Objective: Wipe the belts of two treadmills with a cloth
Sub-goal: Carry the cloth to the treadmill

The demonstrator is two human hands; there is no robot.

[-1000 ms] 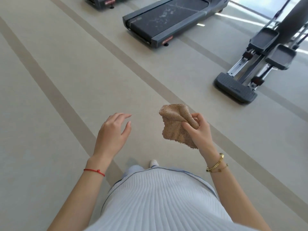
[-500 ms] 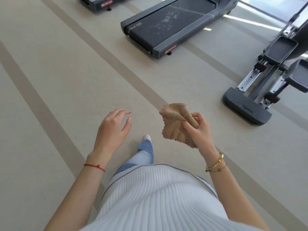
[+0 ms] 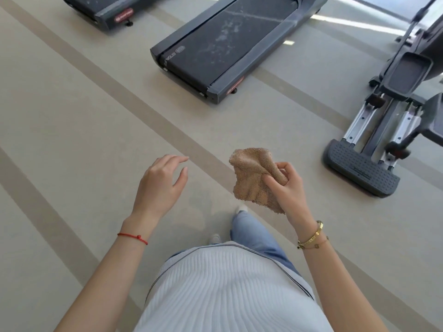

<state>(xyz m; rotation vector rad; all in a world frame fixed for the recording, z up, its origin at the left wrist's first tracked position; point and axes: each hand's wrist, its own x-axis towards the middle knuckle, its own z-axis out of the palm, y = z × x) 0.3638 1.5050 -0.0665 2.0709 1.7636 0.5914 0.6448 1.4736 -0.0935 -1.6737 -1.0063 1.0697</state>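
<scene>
The right hand (image 3: 285, 188) pinches a tan cloth (image 3: 254, 179), soft, light and floppy, best bunched into the palm, while the left hand (image 3: 160, 185) hangs open, with the nearer treadmill's smudged belt (image 3: 230, 37) well ahead

Both forearms are bare, with no sleeves in view. The left wrist carries a thin red string bracelet (image 3: 132, 237) with a small knot, and the right wrist carries a gold bangle (image 3: 311, 236) bearing small dark markings, worn beside a finer gold chain bracelet (image 3: 318, 244) with small charms. The torso is covered by a white ribbed knit top (image 3: 230, 291) with a dark trim line near its hem, above light blue jeans (image 3: 256, 238) and pale shoes (image 3: 241, 208).
</scene>
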